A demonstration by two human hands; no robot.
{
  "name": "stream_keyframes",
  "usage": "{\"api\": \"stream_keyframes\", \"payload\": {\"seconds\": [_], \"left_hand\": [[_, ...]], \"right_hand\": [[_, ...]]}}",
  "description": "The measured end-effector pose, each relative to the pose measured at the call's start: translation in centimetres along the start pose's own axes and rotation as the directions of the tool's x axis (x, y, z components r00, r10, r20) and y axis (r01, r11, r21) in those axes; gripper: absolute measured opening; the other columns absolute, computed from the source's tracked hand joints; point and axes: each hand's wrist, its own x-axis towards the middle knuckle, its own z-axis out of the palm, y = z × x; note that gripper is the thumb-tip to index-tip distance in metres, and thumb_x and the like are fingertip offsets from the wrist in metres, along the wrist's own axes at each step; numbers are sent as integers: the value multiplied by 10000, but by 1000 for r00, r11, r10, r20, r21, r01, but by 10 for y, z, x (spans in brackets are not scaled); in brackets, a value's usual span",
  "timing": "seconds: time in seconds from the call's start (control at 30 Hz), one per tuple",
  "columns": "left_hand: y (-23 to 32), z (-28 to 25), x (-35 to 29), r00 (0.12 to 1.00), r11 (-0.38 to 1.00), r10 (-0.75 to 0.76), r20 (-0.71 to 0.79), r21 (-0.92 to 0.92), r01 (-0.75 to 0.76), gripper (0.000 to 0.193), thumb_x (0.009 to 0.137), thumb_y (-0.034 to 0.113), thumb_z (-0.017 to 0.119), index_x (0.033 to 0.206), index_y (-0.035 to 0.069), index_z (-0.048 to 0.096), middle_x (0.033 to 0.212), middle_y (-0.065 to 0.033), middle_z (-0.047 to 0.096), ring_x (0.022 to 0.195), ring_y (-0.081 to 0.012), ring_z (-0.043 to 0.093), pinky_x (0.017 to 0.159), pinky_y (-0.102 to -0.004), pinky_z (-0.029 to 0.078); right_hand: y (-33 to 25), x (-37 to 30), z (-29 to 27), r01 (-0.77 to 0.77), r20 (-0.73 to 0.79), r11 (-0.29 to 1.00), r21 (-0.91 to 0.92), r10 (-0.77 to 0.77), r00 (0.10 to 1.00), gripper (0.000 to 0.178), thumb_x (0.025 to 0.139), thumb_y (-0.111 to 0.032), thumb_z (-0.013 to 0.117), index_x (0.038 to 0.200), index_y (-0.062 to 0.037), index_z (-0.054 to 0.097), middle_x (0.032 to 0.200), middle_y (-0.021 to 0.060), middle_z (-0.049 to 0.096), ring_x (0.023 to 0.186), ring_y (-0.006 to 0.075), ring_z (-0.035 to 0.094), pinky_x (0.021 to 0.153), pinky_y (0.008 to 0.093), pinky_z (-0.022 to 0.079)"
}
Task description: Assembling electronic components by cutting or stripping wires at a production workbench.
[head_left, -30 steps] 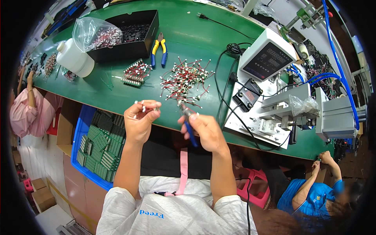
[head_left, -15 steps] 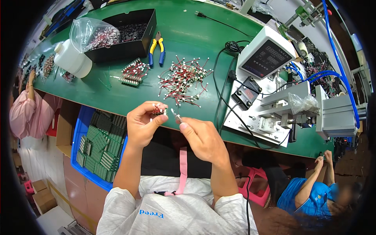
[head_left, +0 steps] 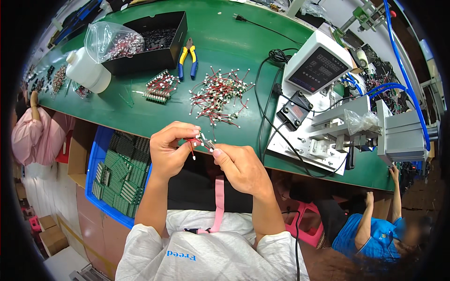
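Above the near edge of the table my two hands meet. My left hand (head_left: 168,147) is closed, pinching a small circuit board with red wires (head_left: 191,141); white plugs on its wire ends stick out below the fingers, and much of it is hidden. My right hand (head_left: 241,168) is closed round a small metal-tipped tool (head_left: 206,142), whose tip touches the board's end; its handle is hidden in the palm. Beyond my hands lies a loose pile of red wire leads with white plugs (head_left: 220,96). Left of that sits a block of wired boards (head_left: 159,88).
Blue-and-yellow pliers (head_left: 188,61) lie near a black box (head_left: 140,61) and a white bottle (head_left: 89,72). At right stands a press (head_left: 347,126) with a display unit (head_left: 320,63) and cables. A blue crate (head_left: 105,201) holds green boards. Two other people work nearby.
The tool in my right hand has come up against the board in my left hand; they were slightly apart before. The red wires now hang lower. The person at right has moved their hands apart.
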Motion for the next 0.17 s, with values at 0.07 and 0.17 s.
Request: {"api": "stream_keyframes", "payload": {"seconds": [0.07,0.17], "left_hand": [[-1,-2,-1,1000,1000,0,11,16,0,226,720,-140,693,894,3,671,985,-146,644,854,-206,608,741,-263,513],[-6,-6,-3,1000,994,19,23,-109,-17,245,716,-112,717,924,10,678,986,-150,649,869,-235,616,745,-287,516]], "right_hand": [[1,0,0,-5,8,1000,4,5,1000,247,928,-184,478,765,-11,543,627,132,581,504,337,442,516,419,355],[10,1,2,-50,78,960,275,30,997,257,942,-208,492,812,-14,600,649,89,620,515,248,487,524,374,397]]}}
